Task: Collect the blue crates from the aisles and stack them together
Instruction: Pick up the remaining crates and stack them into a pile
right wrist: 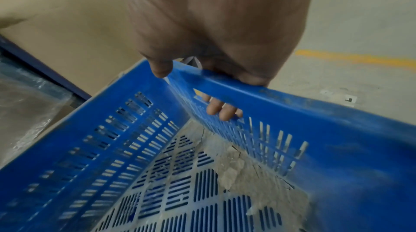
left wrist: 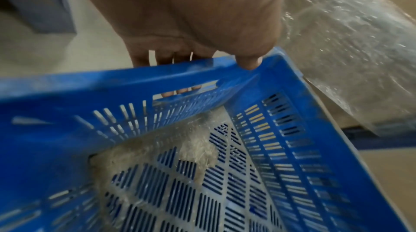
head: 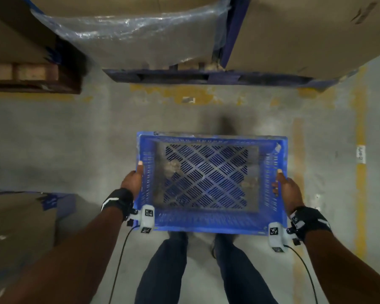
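Note:
A blue slotted plastic crate (head: 211, 221) hangs in front of my legs above the concrete floor, held level by both hands. My left hand (head: 133, 181) grips its left rim, thumb on top and fingers through the handle slot (left wrist: 180, 90). My right hand (head: 286, 188) grips the right rim the same way, fingertips (right wrist: 221, 110) showing inside the slot. Dusty scraps of paper or film (left wrist: 157, 150) lie on the crate's perforated bottom (right wrist: 180, 191).
Large cardboard boxes (head: 305, 34) and a plastic-wrapped load (head: 130, 34) sit on blue pallets (head: 173, 76) ahead. A wooden pallet (head: 31, 77) is at far left, another box (head: 20, 227) at near left. Worn yellow lines (head: 360, 172) mark the floor.

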### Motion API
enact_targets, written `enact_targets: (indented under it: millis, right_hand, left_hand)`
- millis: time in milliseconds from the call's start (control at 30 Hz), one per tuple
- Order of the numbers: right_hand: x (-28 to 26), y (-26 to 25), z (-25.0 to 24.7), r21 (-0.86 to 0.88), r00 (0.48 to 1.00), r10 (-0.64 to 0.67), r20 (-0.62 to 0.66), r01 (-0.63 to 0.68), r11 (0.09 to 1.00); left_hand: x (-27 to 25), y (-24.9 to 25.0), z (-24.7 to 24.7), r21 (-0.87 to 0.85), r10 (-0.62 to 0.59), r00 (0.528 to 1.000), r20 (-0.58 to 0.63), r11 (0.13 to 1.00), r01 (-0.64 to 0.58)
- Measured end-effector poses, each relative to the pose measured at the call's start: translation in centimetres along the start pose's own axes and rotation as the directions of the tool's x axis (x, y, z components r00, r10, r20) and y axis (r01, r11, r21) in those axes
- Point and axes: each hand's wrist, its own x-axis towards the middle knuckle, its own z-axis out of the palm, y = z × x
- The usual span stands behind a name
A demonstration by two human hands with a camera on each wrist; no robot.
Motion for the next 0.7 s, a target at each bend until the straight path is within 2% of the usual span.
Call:
enact_targets:
  millis: [100, 200, 300, 333, 467, 567, 633, 700]
  right_hand:
    - [2.1, 0.3, -0.8, 0.124, 0.980, 0.125, 0.153, -0.145, 0.982]
    - [2.8, -0.6, -1.2, 0.096, 0.936, 0.167, 0.309, -0.205, 0.974]
    - [2.9, -1.5, -1.2, 0.102, 0.899, 0.187, 0.397, -0.246, 0.964]
    - [2.7, -1.7, -1.2, 0.108, 0.891, 0.189, 0.412, -0.254, 0.961]
    - [2.4, -2.0, -1.4, 0.102, 0.867, 0.221, 0.447, -0.295, 0.950]
    - [2.4, -2.2, -1.6, 0.065, 0.849, 0.251, 0.465, -0.315, 0.947]
    - [2.2, -2.5, -1.5, 0.058, 0.857, 0.252, 0.450, -0.310, 0.949]
    - [1.7, -2.7, -1.3, 0.071, 0.888, 0.239, 0.392, -0.288, 0.955]
  left_hand:
    - [1.3, -0.6, 0.3, -0.098, 0.000, 1.000, -0.024, 0.995, -0.002]
    - [2.1, -1.3, 0.6, -0.175, 0.014, 0.995, -0.100, 0.984, -0.032]
    - [1.7, -0.9, 1.6, -0.522, -0.017, 1.000, 0.024, 0.852, 0.027]
    - [1.3, -0.4, 1.6, -0.560, -0.019, 0.996, 0.083, 0.826, 0.062]
    - [1.6, -0.1, 0.9, -0.562, -0.007, 0.963, 0.268, 0.811, 0.162]
    - [1.7, 0.0, 0.4, -0.525, 0.010, 0.939, 0.343, 0.831, 0.183]
    - [1.6, 0.3, 0.4, -0.512, 0.012, 0.933, 0.359, 0.839, 0.186]
    - [1.1, 0.4, 0.3, -0.519, 0.002, 0.946, 0.326, 0.836, 0.177]
